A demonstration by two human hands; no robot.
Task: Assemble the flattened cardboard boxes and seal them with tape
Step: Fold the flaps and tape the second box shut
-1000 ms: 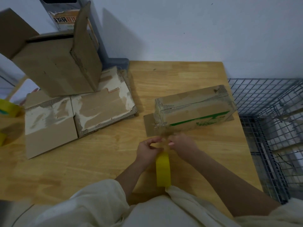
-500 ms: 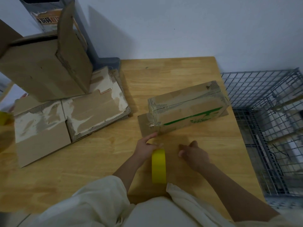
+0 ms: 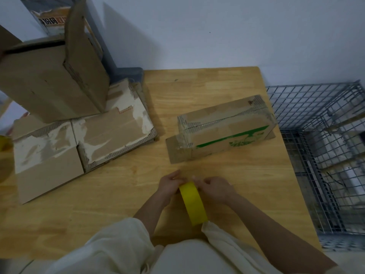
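A yellow tape roll stands on edge near the table's front, between my two hands. My left hand holds its left side. My right hand has its fingertips at the roll's far top edge. Beyond them lies an assembled cardboard box with green print, its top seam taped and one end flap lying flat on the wood. At the left, flattened boxes with torn white patches lie in a pile. An open upright box stands on that pile.
The wooden table ends at the right beside a wire mesh cage. A white wall rises behind the table. A dark stand and a printed carton are at the back left. Something yellow shows at the left edge.
My hands pulled back from the box's near end towards me. My right hand let go for a moment, then came back onto the tape roll.
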